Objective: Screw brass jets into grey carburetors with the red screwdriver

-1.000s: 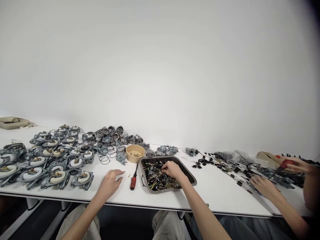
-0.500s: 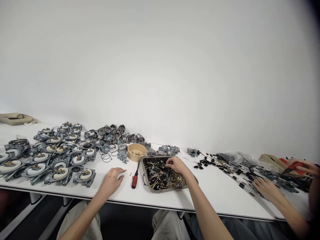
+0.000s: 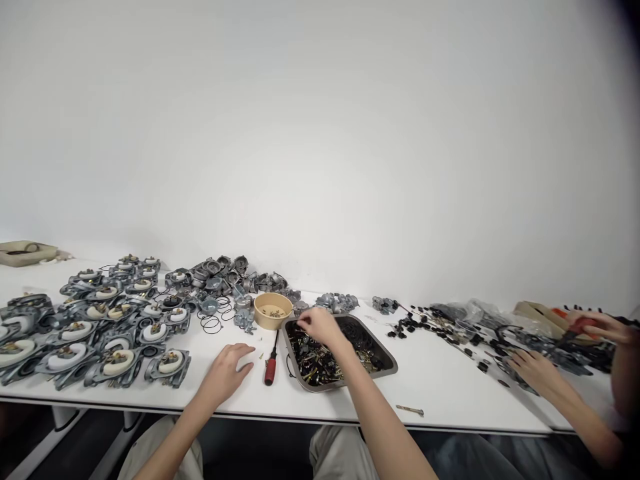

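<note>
My left hand (image 3: 226, 375) rests low over the table, its thumb and fingers apart, beside tiny brass pieces (image 3: 261, 356). Over the left back part of a dark metal tray (image 3: 393, 365) is my right hand (image 3: 320, 327), fingers pinched together; whatever they hold is too small to make out. The tray contains a heap of brass jets, screws and black rings. Between my hands lies a screwdriver (image 3: 270, 371) with a red and black handle. Just behind it stands a round tan bowl (image 3: 265, 321) with small pieces on its bottom.
Rows of carburetor bodies (image 3: 117, 361) with white floats cover the left. Metal bowl castings (image 3: 220, 268) are piled behind them, near black rubber rings (image 3: 212, 325). A long brass screw (image 3: 410, 410) lies near the front edge. On the right, a co-worker's hands (image 3: 537, 373) work among black parts.
My right hand has moved left across the tray, uncovering its right side and the long brass screw on the table. My left hand stays nearly in place. The view has shifted slightly.
</note>
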The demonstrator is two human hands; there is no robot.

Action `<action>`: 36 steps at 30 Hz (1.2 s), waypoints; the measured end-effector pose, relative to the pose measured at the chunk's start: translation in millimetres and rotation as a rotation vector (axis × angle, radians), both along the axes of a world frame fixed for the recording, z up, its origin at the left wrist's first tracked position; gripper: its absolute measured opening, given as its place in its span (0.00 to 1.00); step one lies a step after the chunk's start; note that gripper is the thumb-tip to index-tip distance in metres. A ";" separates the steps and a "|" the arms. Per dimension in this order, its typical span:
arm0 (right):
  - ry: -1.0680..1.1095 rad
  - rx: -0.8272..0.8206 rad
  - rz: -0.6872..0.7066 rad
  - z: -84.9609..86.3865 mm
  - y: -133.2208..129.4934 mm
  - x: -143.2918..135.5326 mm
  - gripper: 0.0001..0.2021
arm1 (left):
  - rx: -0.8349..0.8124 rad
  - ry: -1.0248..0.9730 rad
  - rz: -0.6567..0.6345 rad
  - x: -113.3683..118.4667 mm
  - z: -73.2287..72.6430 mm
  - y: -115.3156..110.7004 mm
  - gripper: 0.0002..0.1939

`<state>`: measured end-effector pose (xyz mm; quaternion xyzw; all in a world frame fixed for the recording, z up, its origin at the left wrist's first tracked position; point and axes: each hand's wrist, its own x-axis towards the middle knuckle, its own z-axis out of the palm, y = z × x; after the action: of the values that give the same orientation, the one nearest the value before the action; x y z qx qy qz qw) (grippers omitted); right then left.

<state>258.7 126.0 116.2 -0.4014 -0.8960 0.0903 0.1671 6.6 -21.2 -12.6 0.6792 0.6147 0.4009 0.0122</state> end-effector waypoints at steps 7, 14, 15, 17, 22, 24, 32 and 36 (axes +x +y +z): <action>-0.081 -0.076 -0.113 -17.8 27.5 72.4 0.09 | 0.066 0.013 -0.007 -2.2 -9.4 6.9 0.12; -0.104 -0.134 -0.111 -29.1 36.3 88.0 0.12 | 0.097 0.014 -0.003 -3.6 -13.6 8.6 0.11; -0.114 -0.142 -0.117 -29.3 38.2 90.5 0.11 | 0.095 0.013 -0.002 -3.5 -13.6 8.6 0.11; -0.136 -0.153 -0.130 -30.7 40.9 93.0 0.13 | 0.091 0.011 -0.003 -3.3 -13.3 8.4 0.11; -0.145 -0.136 -0.144 -35.6 39.2 85.2 0.24 | 0.086 0.009 -0.001 -2.8 -11.6 7.5 0.11; -0.135 -0.137 -0.123 -35.2 36.9 82.0 0.26 | 0.088 0.007 -0.001 -2.6 -10.9 7.0 0.11; -0.131 -0.120 -0.127 -29.8 38.7 81.3 0.15 | 0.071 0.019 -0.005 -2.7 -9.7 6.5 0.11; -0.183 -0.101 -0.175 -30.6 41.5 83.6 0.07 | 0.068 0.011 0.004 -2.0 -9.6 6.8 0.12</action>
<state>342.3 167.5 85.6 -0.4924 -0.8634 0.0837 0.0716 4.6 -14.4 -22.1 0.6803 0.6020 0.4178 -0.0151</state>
